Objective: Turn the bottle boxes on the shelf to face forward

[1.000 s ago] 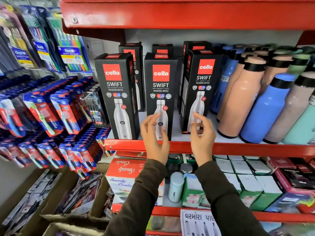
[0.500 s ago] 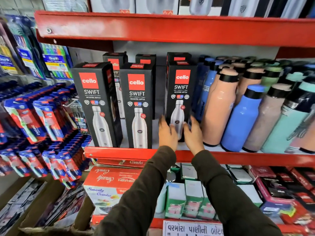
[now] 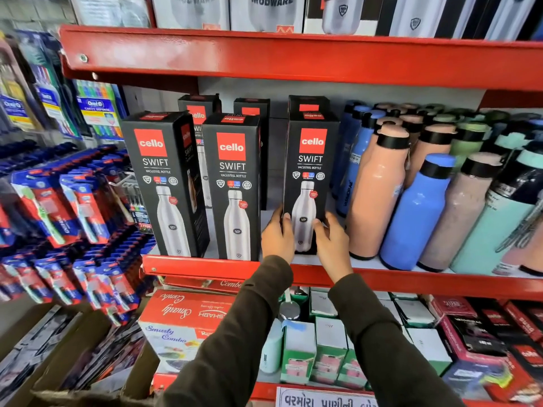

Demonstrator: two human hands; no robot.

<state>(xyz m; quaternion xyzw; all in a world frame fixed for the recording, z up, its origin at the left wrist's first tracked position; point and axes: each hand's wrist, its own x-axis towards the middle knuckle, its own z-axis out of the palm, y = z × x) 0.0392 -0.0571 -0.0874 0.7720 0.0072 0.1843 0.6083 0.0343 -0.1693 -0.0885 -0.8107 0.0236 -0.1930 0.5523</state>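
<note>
Three black "cello SWIFT" bottle boxes stand in the front row of the red shelf. The left box is angled a little, showing its right side. The middle box faces front. The right box faces front, and both hands grip its lower part: my left hand on its left edge, my right hand on its right edge. Three more such boxes stand behind, mostly hidden.
Loose bottles in peach, blue and mint stand crowded just right of the held box. Toothbrush packs hang at the left. White Modware boxes sit on the shelf above; small cartons fill the shelf below.
Both hands went from hovering before the middle and right boxes to gripping the right box, which now faces front. The view has shifted right and closer.
</note>
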